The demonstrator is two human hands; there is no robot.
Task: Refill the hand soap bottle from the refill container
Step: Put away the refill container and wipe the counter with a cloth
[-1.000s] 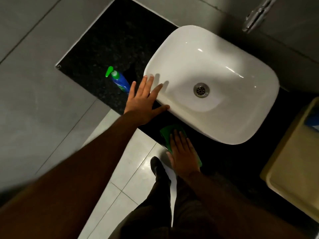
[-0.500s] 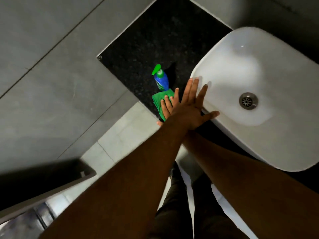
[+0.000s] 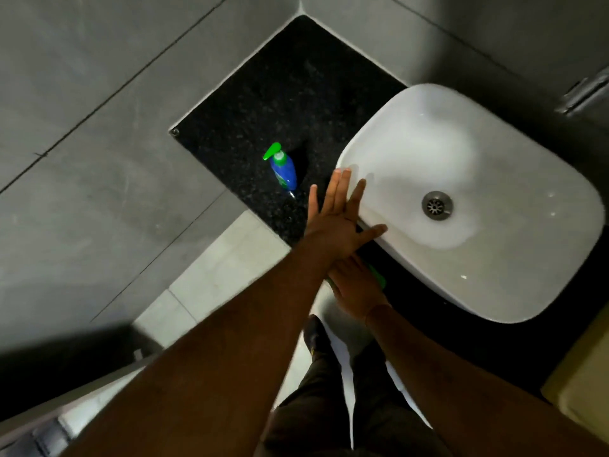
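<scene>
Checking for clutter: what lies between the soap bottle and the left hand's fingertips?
Only bare black countertop, seen in the head view, separates the soap bottle from the left hand.

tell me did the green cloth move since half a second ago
Yes. The green cloth slid from beside the soap bottle back along the sink front.

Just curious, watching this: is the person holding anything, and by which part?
Nothing is gripped. The left hand lies flat on the sink rim; the right hand presses flat on a green cloth.

Blue hand soap bottle (image 3: 284, 170) with green pump, upright on black counter, pump still fitted
</scene>
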